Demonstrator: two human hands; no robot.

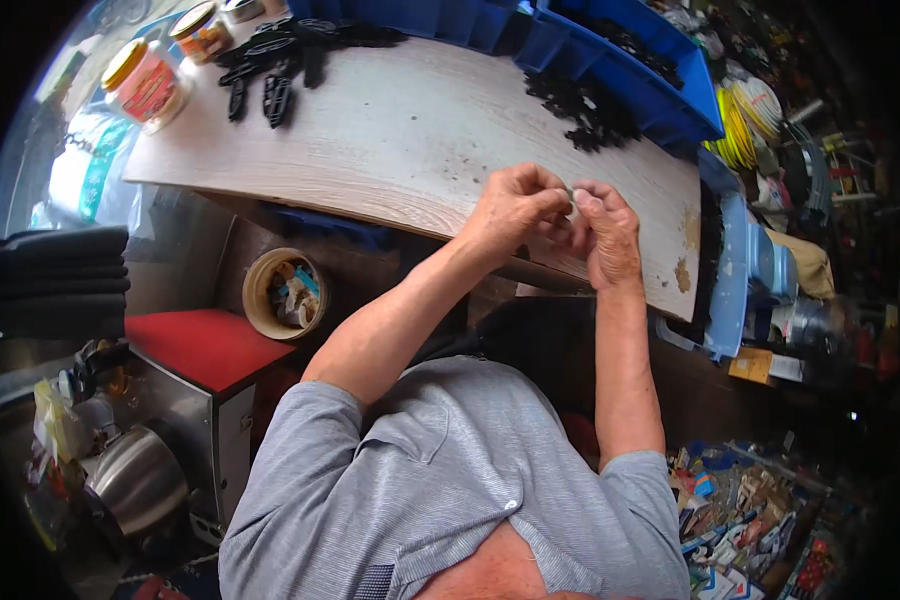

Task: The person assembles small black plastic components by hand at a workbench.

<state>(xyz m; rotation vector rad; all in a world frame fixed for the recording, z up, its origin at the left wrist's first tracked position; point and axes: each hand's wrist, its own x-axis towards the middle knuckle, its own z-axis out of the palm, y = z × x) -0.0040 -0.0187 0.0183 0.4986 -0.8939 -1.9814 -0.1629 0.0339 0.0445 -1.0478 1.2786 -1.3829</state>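
Close together above the near edge of the pale wooden table (370, 130), my two hands meet at the fingertips. My left hand (518, 208) pinches with thumb and forefinger, and my right hand (607, 230) is curled with its fingertips against the same spot. Something tiny may sit between them, too small to name. Beyond my hands lies a pile of small black parts (585, 110). Longer black plastic pieces (278, 60) are heaped at the far left of the table.
Blue bins (650, 65) line the table's back edge, one holding black parts. Two lidded jars (145, 85) stand at the left corner. Below are a waste bucket (285, 293) and a red-topped cabinet (205, 348). A light blue crate (732, 270) is at the right, with clutter (760, 510) behind me.
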